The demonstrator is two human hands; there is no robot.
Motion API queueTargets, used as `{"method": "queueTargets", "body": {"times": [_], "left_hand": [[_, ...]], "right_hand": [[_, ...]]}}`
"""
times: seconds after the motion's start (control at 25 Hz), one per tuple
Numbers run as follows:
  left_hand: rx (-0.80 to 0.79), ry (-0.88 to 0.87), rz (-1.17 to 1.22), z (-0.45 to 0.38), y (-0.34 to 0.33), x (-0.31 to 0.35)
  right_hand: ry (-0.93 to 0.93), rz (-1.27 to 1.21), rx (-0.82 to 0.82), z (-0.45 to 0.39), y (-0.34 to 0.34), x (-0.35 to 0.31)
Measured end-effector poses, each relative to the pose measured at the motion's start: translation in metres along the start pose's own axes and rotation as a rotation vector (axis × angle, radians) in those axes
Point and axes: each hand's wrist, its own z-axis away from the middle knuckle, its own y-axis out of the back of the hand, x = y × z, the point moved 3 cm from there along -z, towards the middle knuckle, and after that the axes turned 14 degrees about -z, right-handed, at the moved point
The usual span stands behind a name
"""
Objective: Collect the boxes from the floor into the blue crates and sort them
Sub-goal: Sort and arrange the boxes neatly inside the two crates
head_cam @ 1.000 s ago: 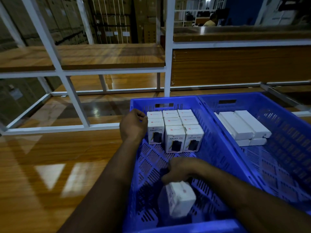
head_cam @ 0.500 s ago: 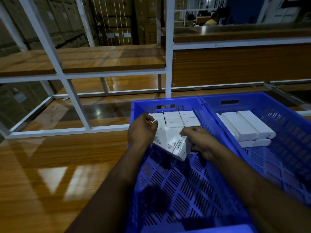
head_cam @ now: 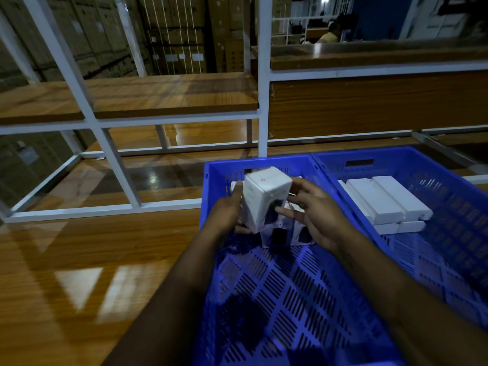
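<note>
Both hands hold one white box (head_cam: 264, 196) upright over the far end of the left blue crate (head_cam: 219, 170). My left hand (head_cam: 228, 212) grips its left side, thumb up along the edge. My right hand (head_cam: 314, 215) holds its right side, fingers on the front face. Behind and below it, the stacked white boxes (head_cam: 287, 235) with dark product pictures are mostly hidden. The right blue crate (head_cam: 396, 154) holds flat plain white boxes (head_cam: 385, 204) stacked in two layers.
The crates sit on a glossy wooden surface (head_cam: 79, 260). A white metal rack frame (head_cam: 113, 159) with wooden shelves stands just behind them. Stacked cartons (head_cam: 174, 35) fill the background, and a person (head_cam: 330, 33) sits far back.
The right hand picked a white box from the crate's near end and carried it to the far end. The left hand left the stack and joined it; the box now stands upright between both hands.
</note>
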Motion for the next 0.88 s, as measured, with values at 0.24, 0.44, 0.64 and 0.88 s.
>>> {"method": "queueTargets", "body": {"times": [0.24,0.44,0.64,0.88], "left_hand": [[-0.031,0.043,-0.040,0.008,-0.003,0.002],[-0.150,0.032,0.075,0.009,-0.005,0.001],[-0.164,0.020,0.126,0.006,-0.006,-0.001],[-0.106,0.091,0.333,-0.005,-0.003,-0.007]], "right_hand": [[0.023,0.141,-0.047,-0.004,-0.005,0.007],[0.052,0.151,0.046,-0.001,-0.009,0.011],[0.301,0.388,0.061,0.009,-0.016,0.007],[0.391,0.458,-0.046,0.003,-0.020,0.011]]}}
